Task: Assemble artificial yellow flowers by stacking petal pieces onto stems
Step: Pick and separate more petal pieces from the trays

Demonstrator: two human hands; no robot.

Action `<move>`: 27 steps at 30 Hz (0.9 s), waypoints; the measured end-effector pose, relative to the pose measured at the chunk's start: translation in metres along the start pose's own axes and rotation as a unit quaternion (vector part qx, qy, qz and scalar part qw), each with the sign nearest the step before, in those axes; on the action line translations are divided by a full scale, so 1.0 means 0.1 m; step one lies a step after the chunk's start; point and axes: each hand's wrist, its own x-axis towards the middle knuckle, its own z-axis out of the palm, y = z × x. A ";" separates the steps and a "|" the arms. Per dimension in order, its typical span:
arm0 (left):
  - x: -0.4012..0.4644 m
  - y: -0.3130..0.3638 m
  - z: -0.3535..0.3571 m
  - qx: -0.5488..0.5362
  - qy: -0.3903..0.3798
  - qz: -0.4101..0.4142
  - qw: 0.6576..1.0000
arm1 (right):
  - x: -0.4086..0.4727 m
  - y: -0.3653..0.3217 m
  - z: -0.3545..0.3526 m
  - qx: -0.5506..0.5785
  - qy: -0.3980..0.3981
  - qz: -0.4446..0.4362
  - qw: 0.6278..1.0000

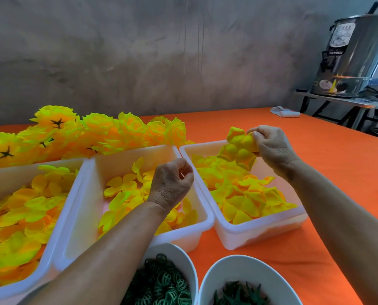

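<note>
My right hand [271,148] grips a bunch of yellow petal pieces [238,148] and holds it above the far end of the right white tray [262,232], which is full of loose petals. My left hand [172,186] hovers over the middle white tray [80,216] with its fingers curled; whether it pinches anything small I cannot tell. A third tray [40,267] at the left holds larger yellow petals. Finished yellow flowers [91,135] lie heaped behind the trays.
Two white bowls stand at the near edge: one with green rings [161,287], one with dark green star-shaped pieces [238,296]. The table has an orange cloth [337,172]. A white object [284,112] lies at the far edge. A steel urn [355,56] stands on a side table.
</note>
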 end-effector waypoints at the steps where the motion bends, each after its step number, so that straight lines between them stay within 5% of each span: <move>1: 0.01 0.00 0.00 -0.011 0.005 -0.006 1.000 | -0.01 -0.02 0.03 0.057 -0.010 0.030 0.998; 5: 0.05 0.03 -0.04 -0.132 0.032 -0.081 0.987 | -0.13 -0.16 0.25 0.288 -0.111 0.102 0.946; 11: 0.07 0.04 -0.06 -0.259 0.047 -0.140 0.954 | -0.24 -0.28 0.62 0.383 -0.222 0.126 0.888; 16: 0.08 -0.02 -0.04 -0.242 0.045 -0.136 0.960 | -0.31 -0.18 0.84 0.444 -0.163 0.156 0.867; 27: 0.06 -0.02 -0.07 -0.242 0.050 -0.135 0.959 | -0.38 -0.15 0.91 0.412 -0.117 0.122 0.896</move>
